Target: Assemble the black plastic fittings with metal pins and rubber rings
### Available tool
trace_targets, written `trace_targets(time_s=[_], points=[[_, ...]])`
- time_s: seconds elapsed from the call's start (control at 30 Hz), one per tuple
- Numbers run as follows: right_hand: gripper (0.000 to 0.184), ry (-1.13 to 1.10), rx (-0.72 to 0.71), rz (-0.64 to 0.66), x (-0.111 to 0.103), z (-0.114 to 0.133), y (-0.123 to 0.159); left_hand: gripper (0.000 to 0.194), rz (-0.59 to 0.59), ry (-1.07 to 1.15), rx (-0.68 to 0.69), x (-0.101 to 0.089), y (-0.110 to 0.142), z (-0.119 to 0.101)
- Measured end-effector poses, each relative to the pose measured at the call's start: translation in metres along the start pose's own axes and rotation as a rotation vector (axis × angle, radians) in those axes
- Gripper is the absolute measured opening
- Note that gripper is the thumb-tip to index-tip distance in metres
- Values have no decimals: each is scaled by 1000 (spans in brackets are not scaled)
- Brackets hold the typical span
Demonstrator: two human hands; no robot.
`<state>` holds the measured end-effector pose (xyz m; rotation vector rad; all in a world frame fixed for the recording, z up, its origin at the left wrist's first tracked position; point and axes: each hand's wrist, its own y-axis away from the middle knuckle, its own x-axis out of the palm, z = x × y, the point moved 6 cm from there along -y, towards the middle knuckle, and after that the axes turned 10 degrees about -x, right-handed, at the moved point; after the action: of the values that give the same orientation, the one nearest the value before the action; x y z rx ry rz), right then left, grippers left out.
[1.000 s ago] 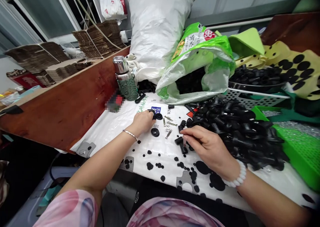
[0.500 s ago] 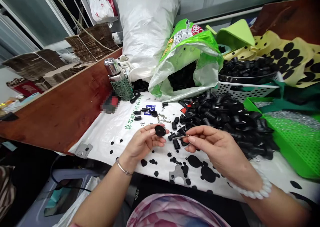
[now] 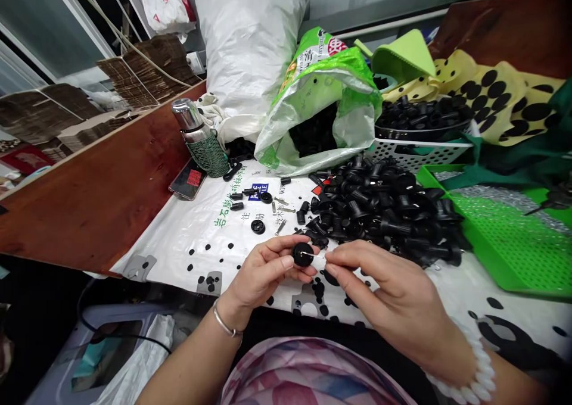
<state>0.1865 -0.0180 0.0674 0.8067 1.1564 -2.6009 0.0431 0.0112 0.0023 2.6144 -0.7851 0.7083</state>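
While the left hand (image 3: 267, 272) held a round black disc (image 3: 302, 255) above the white plastic sheet (image 3: 172, 232), the right hand (image 3: 395, 292) pinched a thin, shiny strip (image 3: 314, 255), its end at the disc's face. A crinkled plastic bag (image 3: 357, 74) held dark pieces (image 3: 315, 132); a perforated green tray (image 3: 500, 259) held silvery bits (image 3: 513, 205).

Head-worn view, forward and down

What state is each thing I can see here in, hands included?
Left hand: holding a black round part
Right hand: pinching a thin metal strip, tip at that part
Flask: standing, capped
Green-and-white bag: open, dark pieces inside
Black parts: heaped loosely
Green tray: holding silvery pieces
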Motion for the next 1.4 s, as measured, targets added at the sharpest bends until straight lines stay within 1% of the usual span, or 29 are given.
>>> trace_targets(time_s=[0.07,0.13,0.27,0.4,0.5,0.67,0.8,1.0,1.07,1.2,1.3,1.33,1.4], points=[[14,33,-102,44,0,10,-1,34,3,-28,5,0,3,0],[16,53,-171,88,1,19,-1,35,13,-44,-2,0,5,0],[19,101,-225,117,3,30,0,37,47,-25,-23,0,7,1],[20,106,-205,114,5,29,1,36,84,31,-55,0,6,7],[19,88,-179,108,8,24,0,36,74,27,-82,-3,4,13],[20,50,-168,135,17,15,-2,37,32,-70,-133,-8,2,19],[19,41,-162,150,23,10,-1,39,-32,-127,-172,-11,3,21],[19,16,-122,176,32,1,2,41,-124,-242,-233,-12,1,25],[20,-8,-107,187,34,-1,3,43,-137,-272,-253,-10,0,27],[18,2,-162,173,32,2,6,45,-96,-364,-280,-4,0,25],[18,15,-191,165,27,4,6,41,-60,-507,-248,2,5,17],[17,5,-172,168,26,2,5,38,-38,-567,-226,4,6,13],[15,-33,-82,175,24,-4,4,31,-1,-721,-161,9,10,7]])
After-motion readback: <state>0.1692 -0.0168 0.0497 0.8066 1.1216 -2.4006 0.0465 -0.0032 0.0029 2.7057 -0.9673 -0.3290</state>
